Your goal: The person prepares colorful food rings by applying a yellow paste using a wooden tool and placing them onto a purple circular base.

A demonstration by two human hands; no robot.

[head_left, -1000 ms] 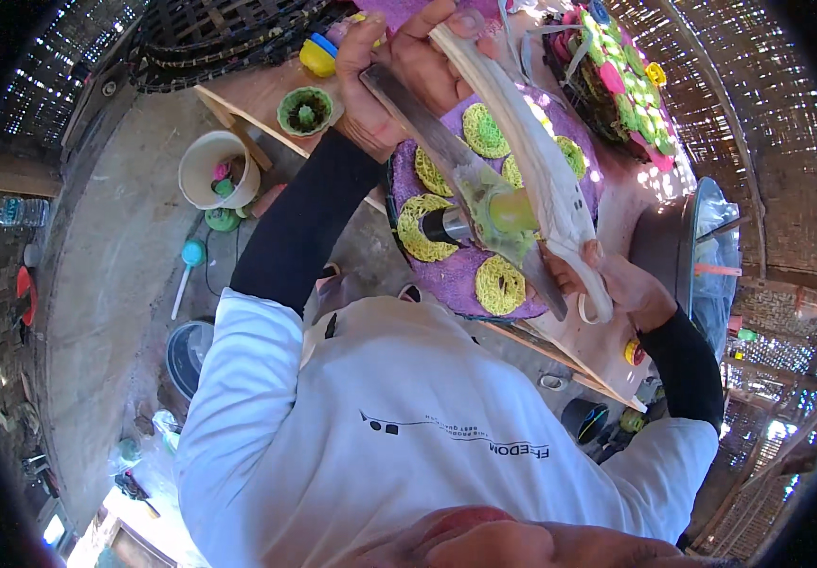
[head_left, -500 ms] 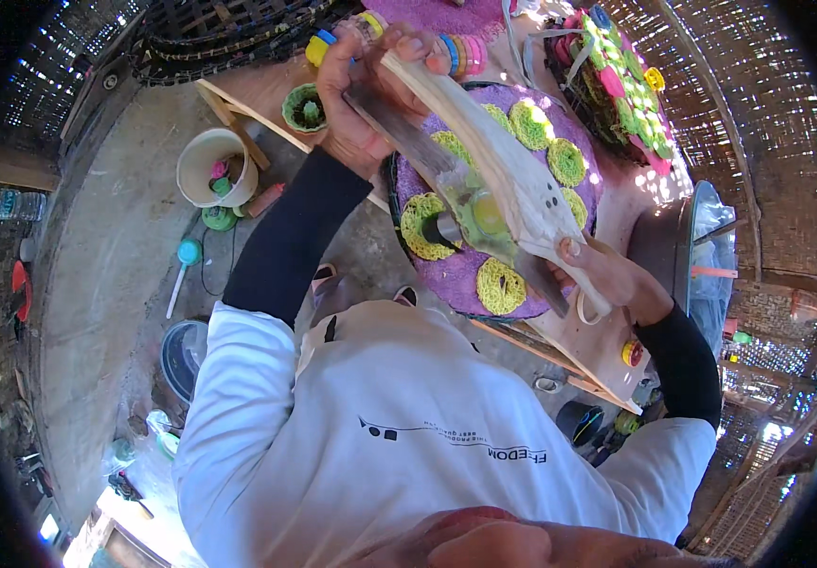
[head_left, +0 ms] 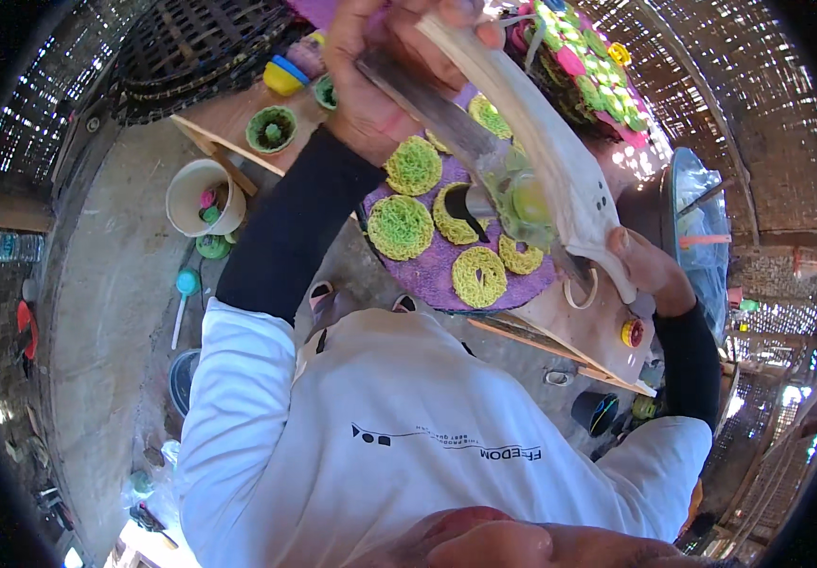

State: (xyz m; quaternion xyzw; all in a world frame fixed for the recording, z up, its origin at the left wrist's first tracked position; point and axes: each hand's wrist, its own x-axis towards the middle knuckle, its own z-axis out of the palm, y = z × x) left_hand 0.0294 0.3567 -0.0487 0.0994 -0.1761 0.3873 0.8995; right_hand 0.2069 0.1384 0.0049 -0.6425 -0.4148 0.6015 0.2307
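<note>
With both hands I hold a two-handled wooden press [head_left: 574, 180] over the table. My left hand [head_left: 394, 66] is closed around the far-left ends of its pale upper handle and dark lower handle. My right hand [head_left: 653, 270] wraps round the other end, where a beige loop [head_left: 581, 292] hangs. Yellow-green dough [head_left: 529, 201] sits between the handles, above a short metal cylinder [head_left: 476, 201]. Below lies a round purple tray [head_left: 413, 275] with several lacy green and yellow discs [head_left: 401, 227]; one yellow disc [head_left: 448, 220] lies right beside the cylinder. The press covers part of the tray.
Dark woven baskets [head_left: 205, 57] stand at the far left, near green cups [head_left: 271, 129] and a yellow bowl [head_left: 283, 78]. A second tray [head_left: 588, 66] of pink and green discs is at the far right. A white bucket [head_left: 202, 199] stands left of the table, a large pot [head_left: 650, 204] at right.
The press has moved to the right over the tray, both hands with it. Its cylinder has left the leftmost disc, which now shows whole. The view has shifted somewhat.
</note>
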